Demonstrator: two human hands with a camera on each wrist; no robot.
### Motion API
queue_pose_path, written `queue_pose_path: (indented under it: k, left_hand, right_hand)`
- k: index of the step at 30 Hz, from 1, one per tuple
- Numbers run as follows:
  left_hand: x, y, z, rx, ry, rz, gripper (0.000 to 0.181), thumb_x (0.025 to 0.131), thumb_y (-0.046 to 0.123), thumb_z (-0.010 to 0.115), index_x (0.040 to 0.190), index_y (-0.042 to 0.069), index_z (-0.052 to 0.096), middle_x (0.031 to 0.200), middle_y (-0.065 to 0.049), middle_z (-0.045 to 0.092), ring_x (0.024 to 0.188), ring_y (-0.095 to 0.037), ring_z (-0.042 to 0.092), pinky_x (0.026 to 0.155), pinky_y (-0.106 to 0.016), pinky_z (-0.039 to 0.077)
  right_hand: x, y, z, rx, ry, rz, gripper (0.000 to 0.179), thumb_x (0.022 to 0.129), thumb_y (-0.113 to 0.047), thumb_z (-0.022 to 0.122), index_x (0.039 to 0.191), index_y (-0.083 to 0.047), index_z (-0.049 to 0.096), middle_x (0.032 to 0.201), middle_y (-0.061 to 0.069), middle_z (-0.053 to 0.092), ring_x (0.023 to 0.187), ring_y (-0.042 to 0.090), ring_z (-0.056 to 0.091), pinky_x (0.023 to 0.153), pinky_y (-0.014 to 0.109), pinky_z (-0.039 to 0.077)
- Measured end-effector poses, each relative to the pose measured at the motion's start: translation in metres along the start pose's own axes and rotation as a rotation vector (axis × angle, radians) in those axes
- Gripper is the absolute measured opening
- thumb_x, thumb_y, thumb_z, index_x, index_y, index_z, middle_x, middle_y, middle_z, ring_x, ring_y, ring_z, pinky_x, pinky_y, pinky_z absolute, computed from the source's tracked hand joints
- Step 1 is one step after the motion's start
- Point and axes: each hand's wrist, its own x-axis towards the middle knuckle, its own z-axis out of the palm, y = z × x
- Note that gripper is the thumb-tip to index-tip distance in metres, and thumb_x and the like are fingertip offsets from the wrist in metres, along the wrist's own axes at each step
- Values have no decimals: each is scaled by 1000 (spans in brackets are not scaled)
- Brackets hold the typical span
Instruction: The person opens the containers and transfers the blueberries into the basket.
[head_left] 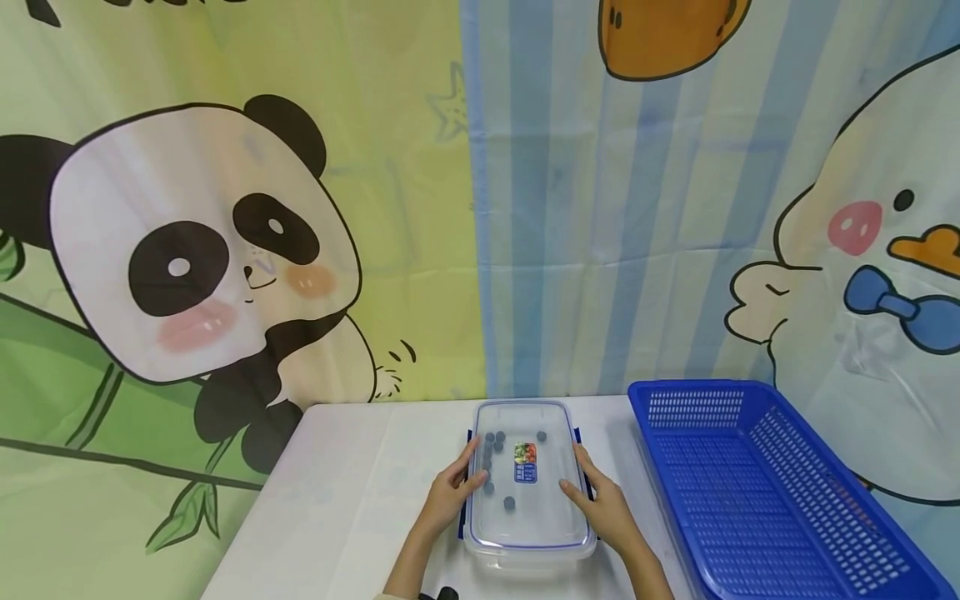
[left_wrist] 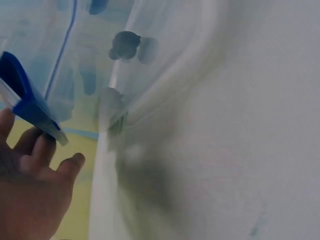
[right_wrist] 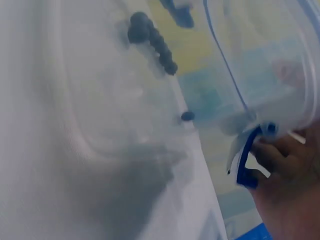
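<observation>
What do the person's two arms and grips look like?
The left grip and the right grip are bare hands without visible gloves or rings. A pale beige fabric sleeve edge shows at the left forearm; the right forearm shows no sleeve. The black rounded piece near the sleeve is unclear.

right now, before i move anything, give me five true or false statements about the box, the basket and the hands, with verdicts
1. The clear plastic box with a blue-edged lid lies between the left hand and the right hand. True.
2. The blue perforated plastic basket stands left of the box. False: the basket is on its right in the head view.
3. The small rectangular multicoloured label shows on the lid. True.
4. The small dark round pieces form one tight cluster. False: some lie apart.
5. Only the right hand touches the box. False: both do.
</observation>
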Motion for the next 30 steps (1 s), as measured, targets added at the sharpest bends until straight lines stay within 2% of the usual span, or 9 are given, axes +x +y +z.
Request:
queue_pose_path:
  k: [4,9,13,16,19,26,30]
  left_hand:
    - [0,-4,4,49,37,-11,61,89,25,62,143,13,35,145,-10,31,130,-30,31,104,-39,30]
    - [-3,2,9,116,84,-36,66,89,31,60,143,7,31,141,-20,34,125,-37,38,99,-45,38]
    - [-6,7,17,143,137,-82,64,89,26,61,143,9,32,141,-19,35,125,-39,37,100,-48,36]
    - [-6,9,22,120,181,-114,64,87,21,61,143,10,32,144,-16,31,129,-37,32,105,-47,29]
    - [-6,14,26,85,202,-119,64,87,16,60,144,8,31,146,-15,28,131,-36,28,107,-46,23]
    - [-11,46,27,-54,182,-94,63,87,6,57,142,-4,26,146,-22,23,133,-39,21,108,-49,18]
    - [-8,32,30,-64,196,-69,62,88,5,55,142,-3,26,148,-20,21,134,-37,19,110,-47,15]
  right_hand:
    - [-1,-5,3,6,-7,81,79,88,-35,62,147,-6,18,146,19,23,128,41,32,100,54,34]
    - [-1,-10,6,25,-5,120,75,89,-33,59,146,-4,19,145,22,24,128,43,30,101,56,32]
    - [-2,-15,11,89,30,139,73,89,-32,60,145,-3,22,145,23,26,129,43,28,103,57,30]
    - [-2,-17,16,183,59,148,69,90,-23,60,145,-2,24,146,23,26,131,42,26,105,55,27]
    - [-2,-19,19,254,89,154,65,90,-13,59,144,-2,26,146,22,25,132,41,25,106,54,25]
    - [-2,-20,19,307,103,184,65,89,-10,59,145,-3,26,148,19,23,132,39,24,106,52,26]
    - [-3,-20,19,328,93,196,67,89,-11,59,145,-5,23,148,18,22,132,39,25,106,51,28]
